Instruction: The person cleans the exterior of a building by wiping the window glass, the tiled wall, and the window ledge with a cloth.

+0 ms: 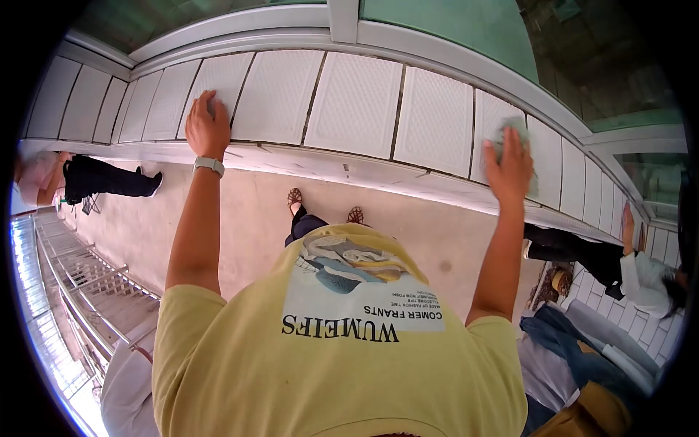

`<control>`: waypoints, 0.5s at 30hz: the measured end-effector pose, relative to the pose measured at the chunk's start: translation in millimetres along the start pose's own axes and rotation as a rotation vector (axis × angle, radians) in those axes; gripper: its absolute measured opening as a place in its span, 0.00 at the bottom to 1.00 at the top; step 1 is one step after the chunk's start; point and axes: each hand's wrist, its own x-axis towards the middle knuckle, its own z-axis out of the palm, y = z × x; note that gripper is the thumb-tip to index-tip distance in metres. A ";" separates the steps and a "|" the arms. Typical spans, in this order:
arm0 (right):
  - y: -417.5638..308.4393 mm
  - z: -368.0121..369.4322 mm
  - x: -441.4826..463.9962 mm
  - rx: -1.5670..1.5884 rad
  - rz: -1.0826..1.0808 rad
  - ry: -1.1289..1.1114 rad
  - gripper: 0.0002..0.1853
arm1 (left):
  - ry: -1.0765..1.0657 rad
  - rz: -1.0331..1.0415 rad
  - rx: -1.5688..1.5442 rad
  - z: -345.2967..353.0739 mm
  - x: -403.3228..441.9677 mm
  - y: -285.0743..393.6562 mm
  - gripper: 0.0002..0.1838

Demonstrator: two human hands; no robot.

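Observation:
Along a ledge faced with white textured tiles [353, 102], both my arms reach forward. My left hand [207, 127] lies on a tile at the left, fingers stretched out; a small greyish patch shows by the fingers, too unclear to name. At the right, my right hand [508, 164] presses a grey-green cloth [514, 125] against another tile. That hand and the cloth are blurred by motion, and most of the cloth is hidden under the palm. Dark joint lines separate the tiles.
White window frames [342, 20] border the ledge's far side. One person [116, 177] stands at the left, another [644, 280] at the right with a hand on the tiles. Metal railings [80, 280] are lower left; a pile of clothes [575, 349] is lower right.

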 end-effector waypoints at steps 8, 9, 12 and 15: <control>-122.7 -10.5 -4.2 0.167 -0.330 -0.020 0.34 | -0.041 -0.044 -0.043 -1.3 -0.1 1.6 0.13; -129.0 -9.3 -3.7 0.182 -0.340 -0.009 0.34 | -0.038 -0.041 -0.049 -0.4 -0.4 -0.7 0.13; -130.1 -3.4 -2.4 0.220 -0.368 0.023 0.33 | -0.048 -0.046 -0.039 -0.2 -0.3 -0.8 0.15; -122.8 1.1 3.8 0.283 -0.377 0.059 0.29 | -0.053 -0.051 -0.032 -0.7 0.2 -0.8 0.15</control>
